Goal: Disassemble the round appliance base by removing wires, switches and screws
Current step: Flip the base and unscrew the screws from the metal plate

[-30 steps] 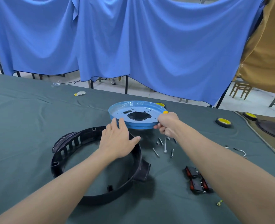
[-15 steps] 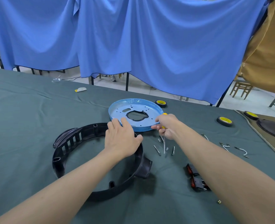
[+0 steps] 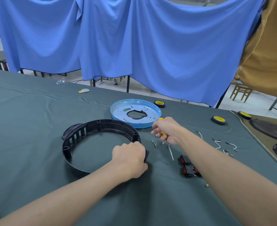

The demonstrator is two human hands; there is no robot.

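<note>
A black plastic ring base (image 3: 79, 136) lies flat on the grey-green cloth. My left hand (image 3: 129, 159) grips its right side, fingers curled over the rim beside a protruding tab. My right hand (image 3: 168, 130) holds a yellow-handled screwdriver (image 3: 170, 149), its metal shaft pointing down at the cloth. Several loose screws (image 3: 154, 143) lie under that hand. A blue metal disc (image 3: 135, 112) with a central hole sits just behind the ring. Two red-and-black switches (image 3: 188, 167) rest near my right forearm. Short white wires (image 3: 224, 145) lie further right.
Yellow-and-black tape rolls (image 3: 218, 120) sit on the cloth at the right, another (image 3: 159, 103) behind the disc. Dark round parts (image 3: 271, 129) lie on a brown mat at the far right. Blue drapes hang behind the table's far edge.
My left hand slid from the ring's far rim to its right side and closed on it. The right hand with the screwdriver shifted slightly right, its shaft now tilted.
</note>
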